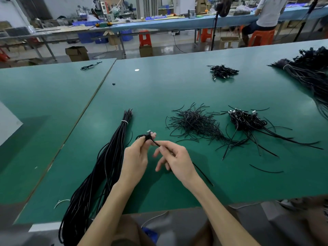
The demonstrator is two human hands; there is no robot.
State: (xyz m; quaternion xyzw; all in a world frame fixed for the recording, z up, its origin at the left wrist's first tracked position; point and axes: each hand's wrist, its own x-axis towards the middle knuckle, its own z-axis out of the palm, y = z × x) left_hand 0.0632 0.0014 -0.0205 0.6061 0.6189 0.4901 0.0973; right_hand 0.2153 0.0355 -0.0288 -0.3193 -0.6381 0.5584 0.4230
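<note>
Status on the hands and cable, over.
Left hand grips coiled cable. Right hand pinches strand leading off it. Path clear; wire pile lies apart.

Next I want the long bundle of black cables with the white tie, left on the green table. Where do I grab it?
Grip the long bundle of black cables just below its white tie, probably from above, gripping across the strands. There it is narrow and bound tight; nearer you the strands loosen, spread and hang over the green table's near edge.
</note>
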